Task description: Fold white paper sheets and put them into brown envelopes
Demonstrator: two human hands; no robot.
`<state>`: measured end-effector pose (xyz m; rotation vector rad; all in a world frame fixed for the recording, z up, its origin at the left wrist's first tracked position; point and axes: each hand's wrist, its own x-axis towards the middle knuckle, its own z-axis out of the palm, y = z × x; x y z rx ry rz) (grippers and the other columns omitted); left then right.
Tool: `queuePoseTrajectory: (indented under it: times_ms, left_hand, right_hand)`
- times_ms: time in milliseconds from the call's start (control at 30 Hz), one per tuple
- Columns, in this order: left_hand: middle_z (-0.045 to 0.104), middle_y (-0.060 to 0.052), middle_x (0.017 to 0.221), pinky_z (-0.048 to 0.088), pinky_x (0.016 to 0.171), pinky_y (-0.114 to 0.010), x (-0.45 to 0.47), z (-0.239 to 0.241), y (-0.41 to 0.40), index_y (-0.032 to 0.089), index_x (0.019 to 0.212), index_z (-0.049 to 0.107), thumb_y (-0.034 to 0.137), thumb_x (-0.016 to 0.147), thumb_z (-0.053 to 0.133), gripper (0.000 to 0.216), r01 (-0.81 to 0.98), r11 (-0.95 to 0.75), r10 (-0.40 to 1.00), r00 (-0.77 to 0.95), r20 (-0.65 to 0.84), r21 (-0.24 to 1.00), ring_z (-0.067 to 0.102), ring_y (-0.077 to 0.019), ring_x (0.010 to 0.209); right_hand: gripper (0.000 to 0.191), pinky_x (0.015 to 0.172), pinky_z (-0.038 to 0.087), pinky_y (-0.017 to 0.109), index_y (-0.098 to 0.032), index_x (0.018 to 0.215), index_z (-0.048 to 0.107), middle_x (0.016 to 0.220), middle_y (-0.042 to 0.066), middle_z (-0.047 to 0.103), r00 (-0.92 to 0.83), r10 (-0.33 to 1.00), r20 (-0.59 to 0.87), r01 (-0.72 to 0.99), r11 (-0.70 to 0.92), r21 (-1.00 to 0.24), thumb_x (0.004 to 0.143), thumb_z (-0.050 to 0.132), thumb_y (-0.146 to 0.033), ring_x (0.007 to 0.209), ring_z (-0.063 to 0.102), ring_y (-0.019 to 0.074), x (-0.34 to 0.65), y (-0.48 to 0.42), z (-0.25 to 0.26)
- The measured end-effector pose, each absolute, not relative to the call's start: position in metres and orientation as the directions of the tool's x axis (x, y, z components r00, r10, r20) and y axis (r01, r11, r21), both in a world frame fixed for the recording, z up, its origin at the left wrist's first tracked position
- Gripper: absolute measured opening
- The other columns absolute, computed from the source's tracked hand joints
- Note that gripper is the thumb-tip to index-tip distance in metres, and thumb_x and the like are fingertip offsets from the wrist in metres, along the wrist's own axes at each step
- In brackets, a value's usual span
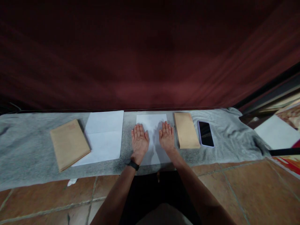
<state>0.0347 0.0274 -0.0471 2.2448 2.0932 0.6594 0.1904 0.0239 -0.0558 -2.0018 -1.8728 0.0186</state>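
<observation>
Palm up, my left hand is at the left edge of a white sheet of paper, fingers stretched out and holding nothing. My right hand lies over the same sheet's right edge, also palm up, flat and holding nothing. Just right of it is a stack of narrow brown envelopes. On the far left, a brown envelope stack partly covers other white paper, which has a crease across it. A dark band is on my left wrist.
A grey cloth covers the long surface. Right of the narrow envelopes lies a phone with a dark screen. Behind hangs a dark red curtain. At the far right is another white sheet. Below are brown floor tiles.
</observation>
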Motion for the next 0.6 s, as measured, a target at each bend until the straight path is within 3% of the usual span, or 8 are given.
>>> queuePoseTrajectory:
  times_ms: [100, 233, 400, 600]
  left_hand:
    - [0.033, -0.014, 0.162, 0.017, 0.126, -0.049, 0.045, -0.040, 0.051, 0.007, 0.155, 0.033, 0.029, 0.102, 0.026, 0.058, 0.933, -0.259, 0.954, 0.206, 0.220, 0.249, 0.020, -0.0261, 0.154]
    - [0.034, -0.011, 0.162, 0.016, 0.126, -0.048, 0.050, -0.040, 0.081, 0.008, 0.154, 0.037, 0.025, 0.101, 0.025, 0.057, 0.906, -0.340, 0.940, 0.318, 0.123, 0.253, 0.020, -0.0261, 0.154]
    - [0.035, -0.011, 0.162, 0.017, 0.126, -0.049, 0.041, -0.049, 0.099, 0.010, 0.154, 0.037, 0.031, 0.102, 0.026, 0.057, 0.923, -0.302, 0.952, 0.277, 0.130, 0.238, 0.023, -0.0259, 0.153]
    - [0.036, -0.019, 0.160, 0.018, 0.125, -0.048, 0.031, -0.057, 0.101, 0.003, 0.153, 0.036, 0.034, 0.102, 0.027, 0.060, 0.958, -0.172, 0.971, 0.125, 0.205, 0.231, 0.026, -0.0272, 0.152]
  right_hand:
    - [0.055, 0.123, 0.023, 0.046, -0.014, 0.156, 0.034, 0.163, 0.009, 0.031, -0.055, 0.976, 0.213, 0.947, 0.119, -0.300, 0.107, 0.021, -0.035, 0.152, 0.026, 0.0236, 0.185, 0.047, -0.048]
    - [0.053, 0.124, 0.022, 0.045, -0.015, 0.153, 0.042, 0.161, 0.008, 0.036, -0.164, 0.972, 0.166, 0.933, 0.207, -0.295, 0.108, 0.022, -0.034, 0.150, 0.030, 0.0234, 0.182, 0.075, -0.048]
    - [0.053, 0.122, 0.023, 0.051, -0.019, 0.153, 0.043, 0.160, 0.009, 0.037, -0.118, 0.976, 0.185, 0.950, 0.166, -0.266, 0.107, 0.027, -0.040, 0.149, 0.033, 0.0274, 0.187, 0.090, -0.058]
    - [0.061, 0.120, 0.024, 0.051, -0.006, 0.153, 0.037, 0.159, 0.018, 0.036, 0.079, 0.968, 0.240, 0.962, -0.011, -0.273, 0.107, 0.026, -0.044, 0.148, 0.033, 0.0301, 0.189, 0.094, -0.066]
